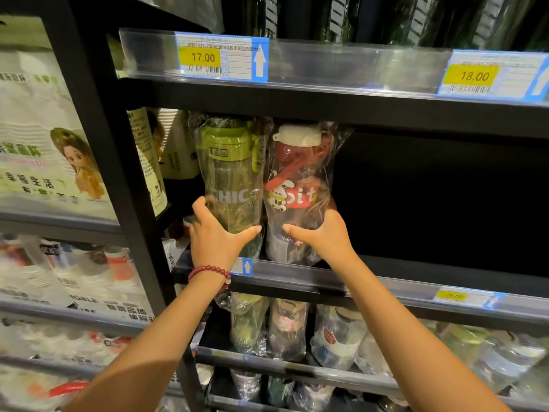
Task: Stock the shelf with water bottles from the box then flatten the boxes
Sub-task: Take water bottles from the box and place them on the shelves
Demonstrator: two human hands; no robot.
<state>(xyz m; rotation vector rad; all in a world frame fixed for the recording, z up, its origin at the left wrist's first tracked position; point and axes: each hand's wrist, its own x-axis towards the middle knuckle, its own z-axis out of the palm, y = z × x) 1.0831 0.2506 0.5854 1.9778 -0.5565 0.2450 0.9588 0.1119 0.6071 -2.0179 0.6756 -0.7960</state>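
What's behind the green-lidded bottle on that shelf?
Behind and left of the green-lidded bottle, held by the left hand, stand pale labelled cartons. Directly behind it the bottle and its plastic wrap hide the shelf; beyond is dark.

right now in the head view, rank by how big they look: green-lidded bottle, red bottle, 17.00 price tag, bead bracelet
1. green-lidded bottle and red bottle: look alike, no ranking between them
2. 17.00 price tag
3. bead bracelet

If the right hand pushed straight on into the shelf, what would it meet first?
Nothing visible: the right hand grips the red bottle, and behind it the shelf bay is dark, so depth is unclear.
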